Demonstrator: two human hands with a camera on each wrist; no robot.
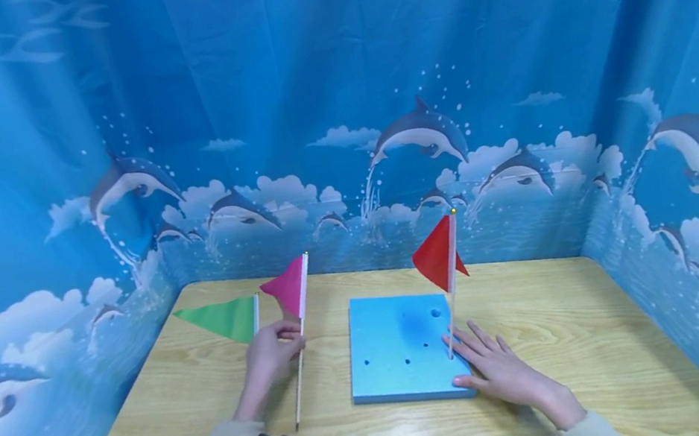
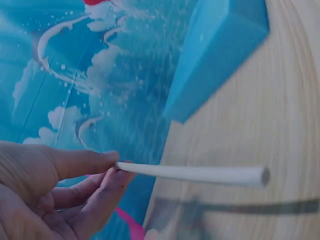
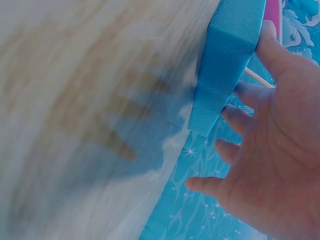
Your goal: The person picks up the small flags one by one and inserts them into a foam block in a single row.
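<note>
My left hand (image 1: 271, 355) pinches the thin stick of a pink pennant flag (image 1: 287, 287) between thumb and fingertips. The flag stands nearly upright, its white stick (image 2: 200, 173) reaching below my hand toward the table, left of a blue foam block (image 1: 386, 334). Several small holes dot the block's top. A red pennant flag (image 1: 433, 255) stands in the block near its right edge, leaning slightly right. My right hand (image 1: 503, 371) rests on that right edge, fingers spread and fairly straight around the red flag's stick. In the right wrist view, the thumb and fingers lie along the block's side.
A green pennant flag (image 1: 229, 320) is behind my left hand, which hides its lower stick. The wooden table (image 1: 562, 322) carries the block. A blue curtain (image 1: 300, 67) printed with dolphins stands along the table's back and sides.
</note>
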